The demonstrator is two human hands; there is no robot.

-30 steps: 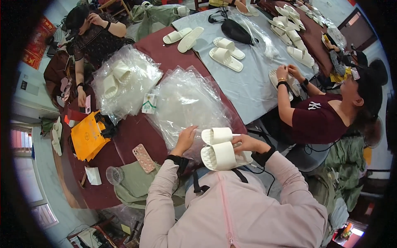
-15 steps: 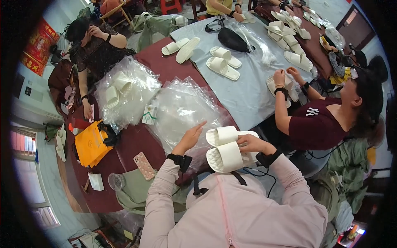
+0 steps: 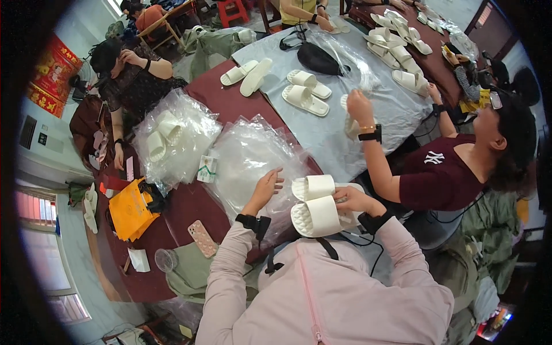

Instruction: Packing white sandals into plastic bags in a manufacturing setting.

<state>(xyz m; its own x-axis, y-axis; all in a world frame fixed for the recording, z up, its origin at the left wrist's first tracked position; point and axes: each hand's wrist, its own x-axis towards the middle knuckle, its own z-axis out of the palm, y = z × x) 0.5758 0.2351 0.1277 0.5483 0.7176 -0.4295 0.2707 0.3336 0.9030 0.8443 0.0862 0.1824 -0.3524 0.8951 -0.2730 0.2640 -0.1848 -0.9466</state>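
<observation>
My right hand is closed on a pair of off-white slide slippers, held side by side over the table's near edge with their toes pointing left. Part of the soles is hidden behind my fingers. My left hand, its fingers apart and nothing in it, hovers at the near edge of a pile of clear plastic bags. Beyond it, another stack of clear bags has a pair of slippers on or in it. A small white-and-green packet lies between the piles.
An orange bag, a phone and a clear cup are on the maroon table at left. More slippers and a black pouch lie on the grey cover. A co-worker reaches across from the right.
The slippers in my right hand have shifted slightly right. My left hand's fingers have bent a little. The right-hand co-worker's hands have spread apart, one moving left, the other toward a far slipper pair.
</observation>
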